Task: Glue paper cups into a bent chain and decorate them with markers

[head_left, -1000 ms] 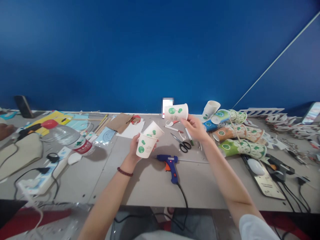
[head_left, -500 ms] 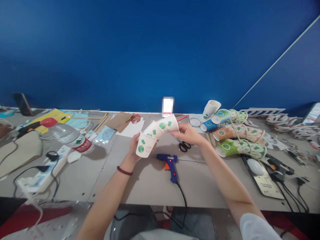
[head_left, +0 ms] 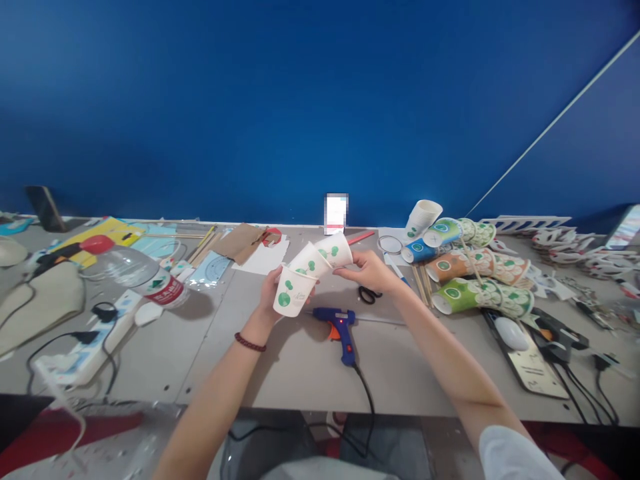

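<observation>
Three white paper cups (head_left: 293,292) with green dots form a slanting row in front of me, nested partly into one another. My left hand (head_left: 271,293) wraps round the nearest cups from behind, some of its fingers hidden by them. At the far upper end, my right hand (head_left: 367,272) pinches the last paper cup (head_left: 336,251) by its side and rim. Below the cups, a blue hot glue gun (head_left: 340,328) with an orange trigger lies on the table, its red light lit. Black-handled scissors (head_left: 370,294) lie under my right wrist.
On the right lie coloured cup rows (head_left: 467,265), a stack of white cups (head_left: 424,217) and a computer mouse (head_left: 511,333). A plastic bottle (head_left: 145,273) and a power strip (head_left: 103,340) are on the left. The glue gun's black cord (head_left: 369,393) hangs over the front edge.
The far cup has moved slightly left and down, closer into the middle cup, with my right hand following. My left hand and the near cup have barely shifted.
</observation>
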Demonstrator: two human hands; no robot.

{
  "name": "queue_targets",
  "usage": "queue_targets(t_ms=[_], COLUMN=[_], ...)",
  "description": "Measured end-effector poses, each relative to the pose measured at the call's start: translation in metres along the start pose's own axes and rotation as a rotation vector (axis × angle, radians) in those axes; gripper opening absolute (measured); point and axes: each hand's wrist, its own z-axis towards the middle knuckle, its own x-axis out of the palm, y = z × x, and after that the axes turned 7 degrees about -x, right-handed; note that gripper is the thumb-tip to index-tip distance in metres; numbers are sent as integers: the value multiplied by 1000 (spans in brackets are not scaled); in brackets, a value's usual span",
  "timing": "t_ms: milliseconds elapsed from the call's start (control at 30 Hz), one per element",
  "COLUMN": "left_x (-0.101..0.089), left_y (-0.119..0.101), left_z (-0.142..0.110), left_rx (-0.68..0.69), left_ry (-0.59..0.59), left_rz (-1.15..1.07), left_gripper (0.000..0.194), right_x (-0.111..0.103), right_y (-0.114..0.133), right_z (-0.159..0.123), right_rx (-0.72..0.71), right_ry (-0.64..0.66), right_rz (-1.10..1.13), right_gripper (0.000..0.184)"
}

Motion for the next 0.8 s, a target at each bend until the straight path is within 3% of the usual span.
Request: queue_targets(t_ms=[533, 700, 800], left_x=[5, -1, -5], left_y=[4, 2, 0], left_z=[0, -3, -4], left_rx=[78, 91, 181], left_ry=[9, -11, -109], left_rz=[40, 96, 144], left_gripper=[62, 61, 50], right_x=[7, 6, 6], right_y=[-5, 2, 7], right_z=[1, 0, -3], right_rx=[-87, -216, -300], right_ry=[-124, -120, -118], right_rz=[-22, -65, -147], right_gripper=[19, 13, 13])
